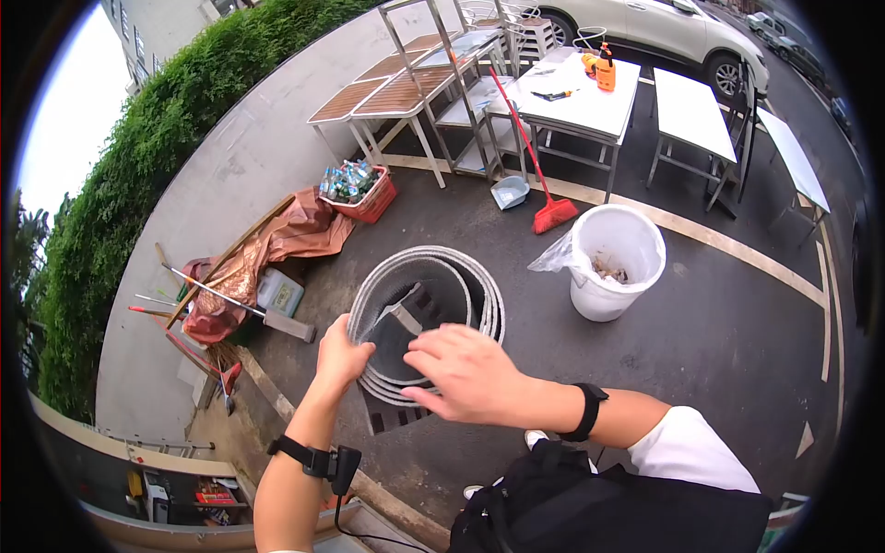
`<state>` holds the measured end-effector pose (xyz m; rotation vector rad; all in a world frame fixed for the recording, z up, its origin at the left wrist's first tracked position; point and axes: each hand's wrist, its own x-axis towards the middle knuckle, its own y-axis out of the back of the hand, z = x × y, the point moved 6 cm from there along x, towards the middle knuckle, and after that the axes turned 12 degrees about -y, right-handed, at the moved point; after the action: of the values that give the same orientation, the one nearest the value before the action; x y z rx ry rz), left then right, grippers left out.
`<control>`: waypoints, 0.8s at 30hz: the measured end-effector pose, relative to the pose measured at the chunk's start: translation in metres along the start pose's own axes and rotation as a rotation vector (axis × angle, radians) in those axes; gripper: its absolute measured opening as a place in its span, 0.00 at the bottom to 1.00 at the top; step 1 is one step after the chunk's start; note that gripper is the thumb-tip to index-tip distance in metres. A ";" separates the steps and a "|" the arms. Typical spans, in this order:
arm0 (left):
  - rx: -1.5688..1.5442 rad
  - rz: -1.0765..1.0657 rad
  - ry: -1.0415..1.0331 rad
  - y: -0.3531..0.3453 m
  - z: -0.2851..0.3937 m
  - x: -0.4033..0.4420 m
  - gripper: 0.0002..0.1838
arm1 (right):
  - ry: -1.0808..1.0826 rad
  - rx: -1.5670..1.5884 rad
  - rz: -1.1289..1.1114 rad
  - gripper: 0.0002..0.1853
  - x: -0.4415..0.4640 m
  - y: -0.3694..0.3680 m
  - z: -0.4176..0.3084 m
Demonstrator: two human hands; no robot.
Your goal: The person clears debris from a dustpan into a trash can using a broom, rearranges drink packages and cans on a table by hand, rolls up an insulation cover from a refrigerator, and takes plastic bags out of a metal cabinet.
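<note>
I see left hand gripping left rim of coiled grey mat, thumb inside; mat's opening faces up. Right hand open over near-right rim; from here can't tell contact. White bin farther right, apart.

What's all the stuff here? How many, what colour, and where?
Rolled mat: one, grey, centre.
Bin: one, white, right of the mat.
Broom: one, red, beside the bin.
Dustpan: one, pale blue, beside the broom.
Crate of bottles: one, red, beyond the mat.
Crumpled sheet: one, brown, left of the crate.
Plain tables: three, white, upper right.
Spray bottles: maybe two, orange, on a plain table.
Slatted tables: at least two, brown, upper middle.
Metal rack: one, grey, beside those.
Big car: one, white, behind the tables.
Hedge: one, green, upper left.
Wristbands: two, black, one each arm.
Left hand: one, bare, mat's left side.
Right hand: one, bare, mat's near edge.
</note>
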<state>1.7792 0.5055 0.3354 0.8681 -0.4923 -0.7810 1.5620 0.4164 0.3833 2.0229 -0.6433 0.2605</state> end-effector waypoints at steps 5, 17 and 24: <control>0.030 0.045 -0.169 0.003 0.055 0.004 0.21 | -0.518 0.073 0.224 0.48 -0.020 0.051 0.115; 0.088 0.057 -0.554 0.014 0.208 0.018 0.22 | -0.684 0.684 0.297 0.28 -0.045 0.085 0.168; 0.104 0.255 -0.807 0.058 0.238 0.055 0.25 | -0.379 0.493 0.569 0.29 0.014 0.138 0.149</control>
<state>1.6782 0.3707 0.5222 0.5385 -1.3387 -0.8563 1.4879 0.2292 0.4153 2.3360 -1.5199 0.4017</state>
